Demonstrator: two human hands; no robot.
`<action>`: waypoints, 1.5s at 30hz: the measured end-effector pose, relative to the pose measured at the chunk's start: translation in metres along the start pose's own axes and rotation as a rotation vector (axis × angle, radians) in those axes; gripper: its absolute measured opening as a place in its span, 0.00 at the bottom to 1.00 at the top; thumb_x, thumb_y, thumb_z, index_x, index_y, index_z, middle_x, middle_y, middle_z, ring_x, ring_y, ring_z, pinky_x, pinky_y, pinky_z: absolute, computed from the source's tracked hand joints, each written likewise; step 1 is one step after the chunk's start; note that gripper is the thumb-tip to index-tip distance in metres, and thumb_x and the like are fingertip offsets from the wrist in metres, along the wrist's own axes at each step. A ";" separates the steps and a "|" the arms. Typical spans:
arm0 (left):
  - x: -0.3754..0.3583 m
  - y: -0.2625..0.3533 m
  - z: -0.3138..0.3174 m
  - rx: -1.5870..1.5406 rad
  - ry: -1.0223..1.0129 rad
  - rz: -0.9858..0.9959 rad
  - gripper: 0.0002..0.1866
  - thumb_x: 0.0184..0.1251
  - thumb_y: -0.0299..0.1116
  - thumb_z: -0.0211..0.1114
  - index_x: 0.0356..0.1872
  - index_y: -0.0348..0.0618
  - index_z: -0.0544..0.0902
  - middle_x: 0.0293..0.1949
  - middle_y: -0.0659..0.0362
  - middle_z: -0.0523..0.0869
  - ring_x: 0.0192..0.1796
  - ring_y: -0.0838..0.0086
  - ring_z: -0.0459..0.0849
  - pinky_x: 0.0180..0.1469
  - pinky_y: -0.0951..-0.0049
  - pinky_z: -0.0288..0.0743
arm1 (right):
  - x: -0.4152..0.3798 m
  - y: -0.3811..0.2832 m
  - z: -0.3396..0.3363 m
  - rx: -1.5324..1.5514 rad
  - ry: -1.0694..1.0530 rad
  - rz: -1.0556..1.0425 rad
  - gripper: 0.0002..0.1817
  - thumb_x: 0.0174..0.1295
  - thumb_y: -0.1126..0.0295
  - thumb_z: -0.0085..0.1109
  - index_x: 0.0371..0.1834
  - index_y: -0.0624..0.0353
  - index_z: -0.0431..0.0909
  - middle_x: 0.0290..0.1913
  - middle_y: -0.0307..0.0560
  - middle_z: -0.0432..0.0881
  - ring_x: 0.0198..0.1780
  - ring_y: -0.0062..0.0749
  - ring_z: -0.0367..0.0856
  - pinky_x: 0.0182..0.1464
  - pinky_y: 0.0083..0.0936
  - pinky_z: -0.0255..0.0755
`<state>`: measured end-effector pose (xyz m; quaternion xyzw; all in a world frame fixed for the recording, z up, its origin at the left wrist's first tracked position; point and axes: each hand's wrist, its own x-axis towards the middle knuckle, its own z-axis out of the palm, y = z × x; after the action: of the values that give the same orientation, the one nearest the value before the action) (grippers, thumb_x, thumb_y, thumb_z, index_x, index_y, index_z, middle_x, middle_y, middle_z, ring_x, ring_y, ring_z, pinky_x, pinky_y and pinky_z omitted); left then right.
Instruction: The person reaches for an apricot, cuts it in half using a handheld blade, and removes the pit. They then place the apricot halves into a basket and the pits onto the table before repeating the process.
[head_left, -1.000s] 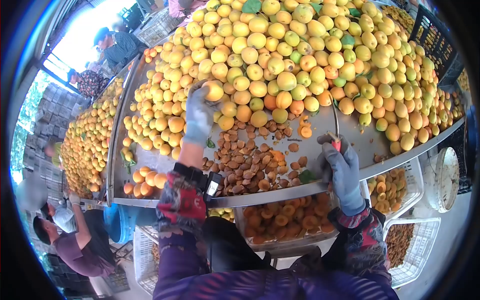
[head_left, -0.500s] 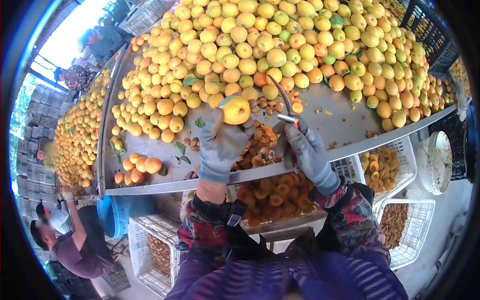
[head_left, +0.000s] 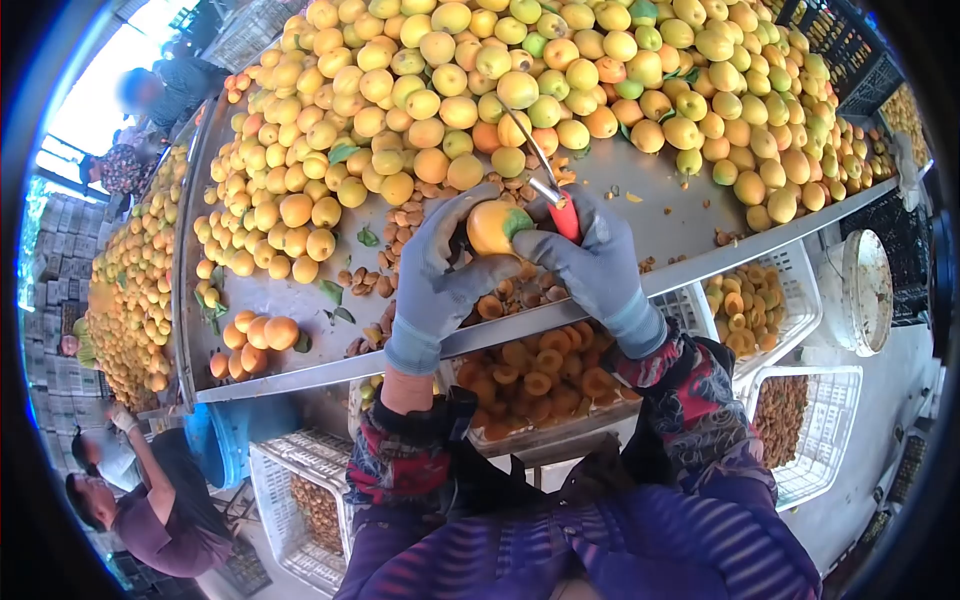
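My left hand (head_left: pixel 440 275), in a grey glove, is wrapped round a yellow-orange apricot (head_left: pixel 493 228) with a green patch on its right side. My right hand (head_left: pixel 592 262), also gloved, grips the red handle of a curved knife (head_left: pixel 564 215), and its fingertips touch the fruit. The thin blade points up and to the left, over the fruit heap (head_left: pixel 440 105). Beneath both hands, pits and apricot pieces (head_left: pixel 510 295) lie near the metal table's front rim (head_left: pixel 300 376).
Below the table edge, a crate holds apricot halves (head_left: pixel 535 375). White crates (head_left: pixel 815 430) (head_left: pixel 300 500) with pits stand at both sides. A white bucket (head_left: pixel 862 292) is at right, a blue barrel (head_left: pixel 222 440) at left. Other people (head_left: pixel 160 510) are at the left.
My right hand has come against the apricot, its knife handle now turned upward. My left hand has turned the fruit and holds it slightly lower. The whole view has shifted a little.
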<state>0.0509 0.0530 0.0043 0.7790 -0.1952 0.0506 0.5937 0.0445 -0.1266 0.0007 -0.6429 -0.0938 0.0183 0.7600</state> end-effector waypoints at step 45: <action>-0.030 0.025 0.031 -0.860 -0.013 -0.149 0.30 0.55 0.24 0.66 0.61 0.38 0.67 0.50 0.58 0.76 0.50 0.75 0.76 0.53 0.77 0.73 | -0.022 -0.010 -0.003 -0.727 0.118 -0.374 0.12 0.59 0.66 0.63 0.34 0.62 0.72 0.23 0.51 0.77 0.23 0.38 0.79 0.26 0.29 0.71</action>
<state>0.0093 0.0252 0.0083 0.4732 -0.1454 -0.0831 0.8649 0.0222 -0.1345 0.0070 -0.8413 -0.1657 -0.1914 0.4776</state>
